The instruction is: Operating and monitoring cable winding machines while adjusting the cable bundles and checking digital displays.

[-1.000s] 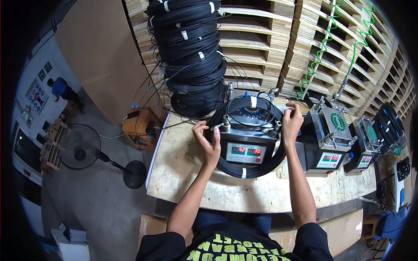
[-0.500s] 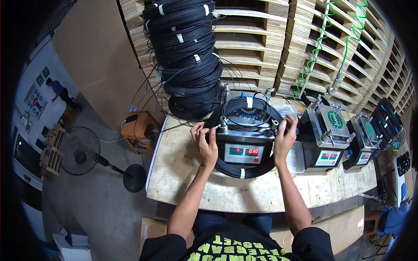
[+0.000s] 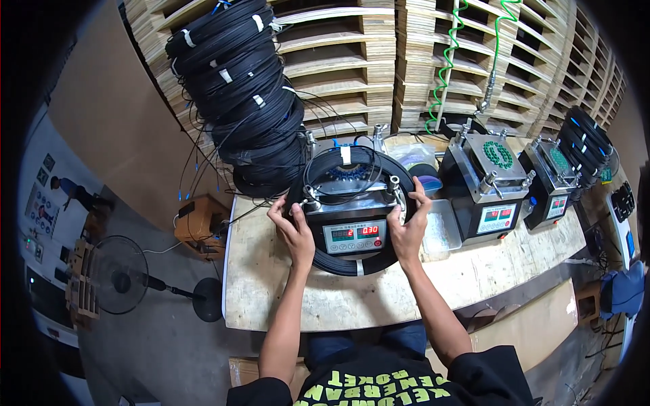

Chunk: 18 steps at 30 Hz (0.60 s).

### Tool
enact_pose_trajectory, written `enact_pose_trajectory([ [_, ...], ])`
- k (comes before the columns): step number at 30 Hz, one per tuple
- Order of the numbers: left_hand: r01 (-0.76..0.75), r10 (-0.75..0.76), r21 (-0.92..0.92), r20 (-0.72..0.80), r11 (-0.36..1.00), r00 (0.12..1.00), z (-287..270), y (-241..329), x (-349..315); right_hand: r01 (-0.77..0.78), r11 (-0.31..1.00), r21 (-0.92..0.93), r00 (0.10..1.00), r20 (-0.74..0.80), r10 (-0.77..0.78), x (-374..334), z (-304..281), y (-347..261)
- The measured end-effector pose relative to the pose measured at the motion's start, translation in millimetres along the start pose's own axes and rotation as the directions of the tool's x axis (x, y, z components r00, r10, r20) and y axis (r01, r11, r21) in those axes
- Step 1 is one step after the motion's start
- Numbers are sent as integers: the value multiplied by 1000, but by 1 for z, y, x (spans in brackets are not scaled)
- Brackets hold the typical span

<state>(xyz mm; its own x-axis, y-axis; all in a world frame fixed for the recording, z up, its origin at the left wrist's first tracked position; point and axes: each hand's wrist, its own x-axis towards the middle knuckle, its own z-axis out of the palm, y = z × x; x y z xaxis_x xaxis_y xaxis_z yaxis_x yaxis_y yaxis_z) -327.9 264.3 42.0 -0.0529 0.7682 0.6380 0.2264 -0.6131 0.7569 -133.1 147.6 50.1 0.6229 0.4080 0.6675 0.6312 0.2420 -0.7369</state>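
A coil of black cable [image 3: 336, 265] with white tape bands hangs around a black bench machine with a metal top. Its control panel [image 3: 354, 237] shows lit red and green digits above a row of buttons. At the coil's left side, my left hand [image 3: 294, 231] has its fingers curled round the outside and its thumb on the inner side. My right hand [image 3: 410, 230] grips the opposite side, its thumb near a metal corner clamp [image 3: 394, 186]. Loose cable loops cross the metal top, partly hiding the blue pieces ringed there.
A tall stack of black cable coils [image 3: 247, 101] leans at the left. To the right stand a clear plastic tray [image 3: 441, 227] and two similar machines, the nearer one [image 3: 497, 210] with green pieces on top. Wooden pallets [image 3: 338, 61] rise behind the wooden table [image 3: 325, 304].
My right hand has come in from beside the coil to grip its right side. My left hand stays at its left side. The panel's digits have changed, and the whole view has shifted.
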Motion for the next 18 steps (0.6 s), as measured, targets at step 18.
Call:
enact_pose_trajectory([
  [18, 156, -153, -1, 205, 988, 967, -8, -6, 11, -67, 996, 65, 997, -45, 70, 8, -14, 7],
])
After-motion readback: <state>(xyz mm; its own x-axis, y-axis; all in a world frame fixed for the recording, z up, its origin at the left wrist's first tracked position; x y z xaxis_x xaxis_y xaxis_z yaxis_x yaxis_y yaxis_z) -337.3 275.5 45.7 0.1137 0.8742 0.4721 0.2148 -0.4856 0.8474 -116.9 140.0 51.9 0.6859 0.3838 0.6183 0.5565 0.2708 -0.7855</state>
